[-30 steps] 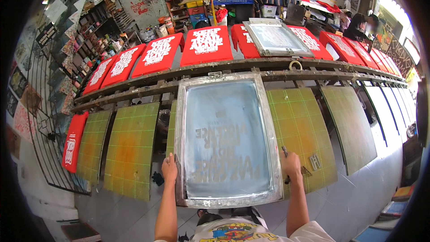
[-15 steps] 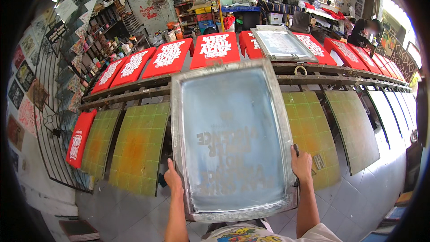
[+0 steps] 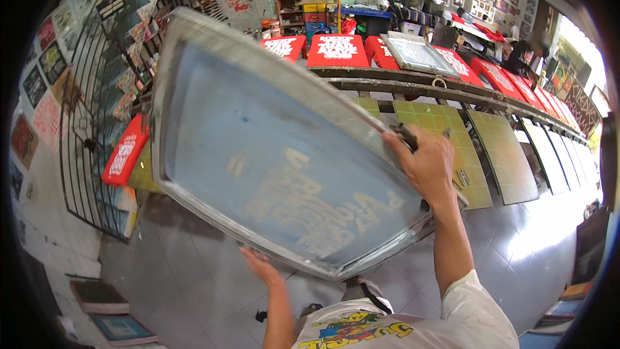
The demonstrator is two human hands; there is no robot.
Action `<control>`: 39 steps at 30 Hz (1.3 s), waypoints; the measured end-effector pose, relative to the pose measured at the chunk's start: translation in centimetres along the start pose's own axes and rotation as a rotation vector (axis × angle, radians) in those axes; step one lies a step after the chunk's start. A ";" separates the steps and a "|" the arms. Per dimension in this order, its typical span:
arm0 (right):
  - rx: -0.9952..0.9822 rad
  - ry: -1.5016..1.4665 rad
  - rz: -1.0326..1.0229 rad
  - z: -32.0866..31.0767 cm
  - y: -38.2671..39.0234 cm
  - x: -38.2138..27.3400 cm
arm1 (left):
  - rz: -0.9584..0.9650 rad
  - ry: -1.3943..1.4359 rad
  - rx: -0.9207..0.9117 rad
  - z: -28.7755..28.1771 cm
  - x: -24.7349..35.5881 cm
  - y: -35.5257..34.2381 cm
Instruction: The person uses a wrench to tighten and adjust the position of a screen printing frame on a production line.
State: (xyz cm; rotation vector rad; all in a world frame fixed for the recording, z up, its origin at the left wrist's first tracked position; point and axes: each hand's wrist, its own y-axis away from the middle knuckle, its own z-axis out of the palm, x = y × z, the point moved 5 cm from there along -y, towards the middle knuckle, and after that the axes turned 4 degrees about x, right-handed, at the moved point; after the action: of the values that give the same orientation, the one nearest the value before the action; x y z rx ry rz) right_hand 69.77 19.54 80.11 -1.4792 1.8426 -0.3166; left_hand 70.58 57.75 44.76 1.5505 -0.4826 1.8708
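Note:
A large screen printing frame (image 3: 213,106) hangs tilted in front of me. Its bluish mesh carries reversed lettering near the lower right, and its rim is worn and smeared. My right hand (image 3: 427,163) is closed around the rim on the right, next to a dark clamp-like fitting (image 3: 405,136). Down at the lower left edge, my left hand (image 3: 261,266) holds the rim from below, its fingertips partly hidden behind it.
Red printed shirts (image 3: 337,50) lie on a row of boards along the far rack. A second screen (image 3: 423,53) rests over some of them. Yellow-green boards (image 3: 445,136) slope down nearer me. One red shirt (image 3: 127,150) covers a board at left. Framed screens (image 3: 119,328) lean at lower left.
The screen printing frame has swung leftward and tilted, its top now at the upper left. My right hand has risen with its side; my left hand is lower. My view has shifted.

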 end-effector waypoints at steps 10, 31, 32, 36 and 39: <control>-0.001 0.011 -1.210 -2.2 6.8 -20.5 | 1.569 -1.000 -0.539 -1.5 33.6 7.5; 0.077 -0.337 0.587 -0.5 22.9 13.0 | 0.419 -0.331 -0.235 -5.4 23.2 -4.8; 0.070 -0.358 0.591 0.9 24.2 13.7 | 0.345 -0.217 -0.264 -3.5 23.5 -4.2; 0.030 -0.146 0.561 3.8 23.6 14.1 | 0.176 0.003 -0.390 2.9 25.5 -5.2; -0.030 -0.039 0.595 3.4 21.4 14.3 | 0.135 -0.056 -0.523 7.5 25.7 -6.8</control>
State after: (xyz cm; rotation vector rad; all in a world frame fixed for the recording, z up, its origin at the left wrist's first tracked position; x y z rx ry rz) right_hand 55.42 13.78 59.23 -0.8835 2.1558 0.0309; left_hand 78.44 64.14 70.49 1.2404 -1.0309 1.6223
